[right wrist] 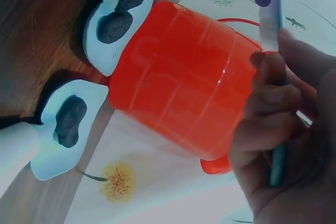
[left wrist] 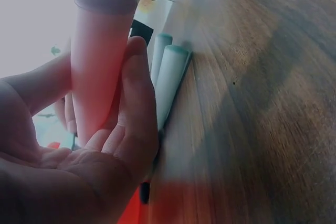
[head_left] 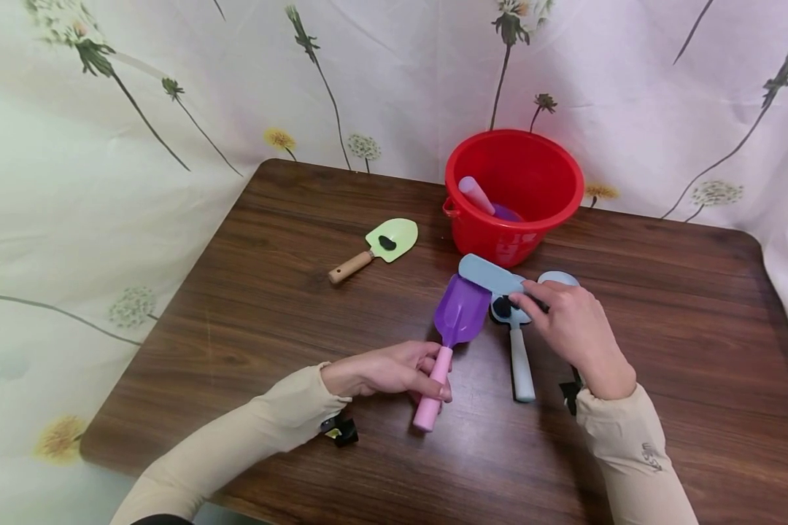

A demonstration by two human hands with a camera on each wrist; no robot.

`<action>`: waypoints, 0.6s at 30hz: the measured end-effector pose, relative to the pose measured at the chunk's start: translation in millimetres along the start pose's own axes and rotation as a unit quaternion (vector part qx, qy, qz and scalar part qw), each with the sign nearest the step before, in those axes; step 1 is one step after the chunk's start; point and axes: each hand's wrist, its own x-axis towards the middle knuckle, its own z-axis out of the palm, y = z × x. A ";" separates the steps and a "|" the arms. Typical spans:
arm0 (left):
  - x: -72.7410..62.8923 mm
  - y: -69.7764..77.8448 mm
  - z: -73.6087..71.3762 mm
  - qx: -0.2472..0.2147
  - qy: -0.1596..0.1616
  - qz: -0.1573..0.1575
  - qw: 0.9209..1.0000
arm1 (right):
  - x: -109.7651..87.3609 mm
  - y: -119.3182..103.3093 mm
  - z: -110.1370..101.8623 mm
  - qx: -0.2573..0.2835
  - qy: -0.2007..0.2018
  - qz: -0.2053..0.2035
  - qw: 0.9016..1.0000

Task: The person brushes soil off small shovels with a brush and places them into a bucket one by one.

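My left hand (head_left: 394, 370) grips the pink handle of a toy shovel (head_left: 461, 310) with a purple blade, held above the table. In the left wrist view the pink handle (left wrist: 98, 61) stands between thumb and fingers. My right hand (head_left: 574, 324) pinches a flat light blue spatula-like tool (head_left: 488, 275) with a rounded end. Its tip lies across the far end of the purple blade; whether they touch I cannot tell. Beneath the right hand lie two light blue shovels, one (right wrist: 97, 51) with two dark lumps on its blade, the other (right wrist: 47, 142) with one.
A red bucket (head_left: 515, 240) stands at the back, with a pink-handled purple shovel (head_left: 476, 195) inside. Left of it lies a green trowel (head_left: 403, 237) with a wooden handle and a dark lump on its blade. A flower-printed cloth (head_left: 381, 80) hangs behind the brown table (head_left: 249, 313).
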 end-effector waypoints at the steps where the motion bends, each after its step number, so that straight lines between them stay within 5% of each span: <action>1: 0.3 -0.2 0.0 -0.003 0.002 0.001 1.000 | -0.1 0.5 0.0 0.007 0.001 0.002 1.000; 8: 2.3 0.5 -1.7 -0.006 0.013 0.003 1.000 | -1.6 -1.6 -2.8 0.082 -0.031 -0.022 0.996; 18: 3.1 7.3 -3.1 0.002 0.018 0.008 1.000 | -4.7 -9.5 -4.2 0.163 -0.173 -0.023 0.971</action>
